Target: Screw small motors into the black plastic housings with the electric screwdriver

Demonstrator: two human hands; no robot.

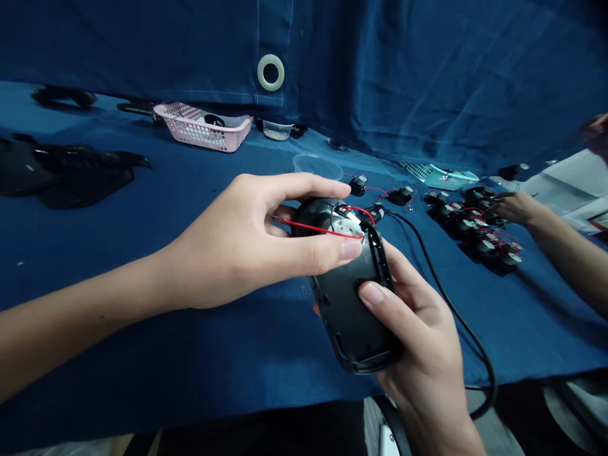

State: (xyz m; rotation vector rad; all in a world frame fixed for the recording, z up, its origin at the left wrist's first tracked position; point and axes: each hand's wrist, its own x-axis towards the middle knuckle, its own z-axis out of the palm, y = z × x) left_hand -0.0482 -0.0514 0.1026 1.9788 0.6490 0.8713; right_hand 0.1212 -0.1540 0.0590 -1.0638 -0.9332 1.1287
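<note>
A black plastic housing (349, 304) is held open side up over the blue cloth, its long axis slanting down to the right. My left hand (256, 237) grips its upper end, the thumb pressing beside a silvery motor (342, 227) and the fingers on the far edge. My right hand (418, 329) is wrapped round the right side and lower part, thumb on the inner face. One red wire (313, 227) runs from under my left fingers across to the motor's right side; another red wire (361, 211) loops above it. Whatever lies under the housing is hidden.
A pink basket (209, 134), a small clear tub (277, 131) and a teal basket (446, 178) stand along the back. Black parts with motors (475, 221) lie at right, near another person's hand (515, 208). A black cable (446, 297) curves beside my right hand. Black bags (71, 171) lie left.
</note>
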